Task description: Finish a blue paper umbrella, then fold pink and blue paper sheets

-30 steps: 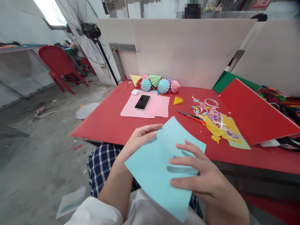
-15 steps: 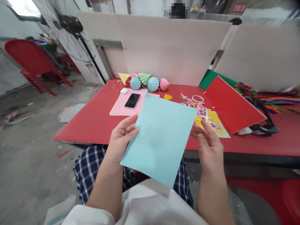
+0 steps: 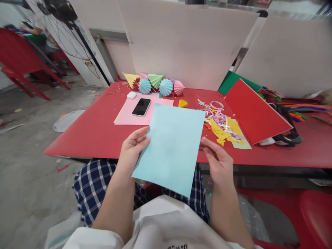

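Note:
A light blue sheet of paper [image 3: 171, 148] is held up over my lap, slightly tilted, in front of the table edge. My left hand [image 3: 132, 147] pinches its left edge, thumb on the near face and the other fingers partly hidden behind. Beside the right edge is my right hand [image 3: 218, 159], fingers loosely curved and thumb apart from them. Its fingertips come close to the paper's edge; whether they touch it I cannot tell. Past the sheet, a phone [image 3: 141, 107] lies on pink paper [image 3: 124, 116], with a small white case [image 3: 131, 95] nearby.
Folded paper fans [image 3: 166, 87] in several colours line the back of the red table [image 3: 85, 135]. To the right lie paper scraps [image 3: 220, 119], a tape roll [image 3: 217, 104], yellow paper [image 3: 218, 131], a leaning red board [image 3: 256, 110] and pipe cleaners [image 3: 306, 107]. A pale partition [image 3: 181, 45] stands behind.
My right hand has moved left, nearer to the paper's right edge, and its fingers have drawn closer together. The left hand keeps its pinch. The camera view has shifted slightly.

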### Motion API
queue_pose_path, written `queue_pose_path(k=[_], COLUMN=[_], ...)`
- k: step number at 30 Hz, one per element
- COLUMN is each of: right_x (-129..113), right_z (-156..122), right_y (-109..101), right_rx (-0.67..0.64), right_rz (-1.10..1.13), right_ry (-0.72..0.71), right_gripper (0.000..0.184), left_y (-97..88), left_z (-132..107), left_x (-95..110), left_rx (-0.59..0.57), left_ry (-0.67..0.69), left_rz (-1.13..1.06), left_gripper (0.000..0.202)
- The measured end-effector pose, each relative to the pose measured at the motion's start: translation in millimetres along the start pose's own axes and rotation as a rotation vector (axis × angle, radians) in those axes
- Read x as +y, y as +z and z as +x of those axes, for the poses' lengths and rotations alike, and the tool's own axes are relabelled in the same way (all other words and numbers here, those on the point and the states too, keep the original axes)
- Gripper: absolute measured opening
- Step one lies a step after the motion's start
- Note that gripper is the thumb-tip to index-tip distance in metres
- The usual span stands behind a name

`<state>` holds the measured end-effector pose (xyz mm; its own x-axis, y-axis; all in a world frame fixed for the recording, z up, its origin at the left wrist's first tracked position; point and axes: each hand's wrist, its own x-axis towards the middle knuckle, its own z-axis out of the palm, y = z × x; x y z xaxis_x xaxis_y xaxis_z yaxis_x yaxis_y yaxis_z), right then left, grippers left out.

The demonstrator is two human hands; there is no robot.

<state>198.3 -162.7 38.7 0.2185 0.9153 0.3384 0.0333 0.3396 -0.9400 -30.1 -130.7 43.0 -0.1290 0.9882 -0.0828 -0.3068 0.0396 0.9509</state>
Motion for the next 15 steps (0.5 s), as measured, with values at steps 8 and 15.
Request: queue_pose_path(k=[8,15], right_x=[23,35], right_z=[2,3], right_y=[1,0], right_rx=[-0.121,-0.261], right_rz=[0.158,-0.056], right_ry=[0.203,0.098], right_gripper=[0.033,0.039], left_y=[6.9,7.6], left_z=[17,26], left_x=[-27,-38], left_rx=[0.213,0.203], left_ry=[0.078,-0.004], left_rz=[-0.071,-0.102], left_gripper=[0.029,0.027])
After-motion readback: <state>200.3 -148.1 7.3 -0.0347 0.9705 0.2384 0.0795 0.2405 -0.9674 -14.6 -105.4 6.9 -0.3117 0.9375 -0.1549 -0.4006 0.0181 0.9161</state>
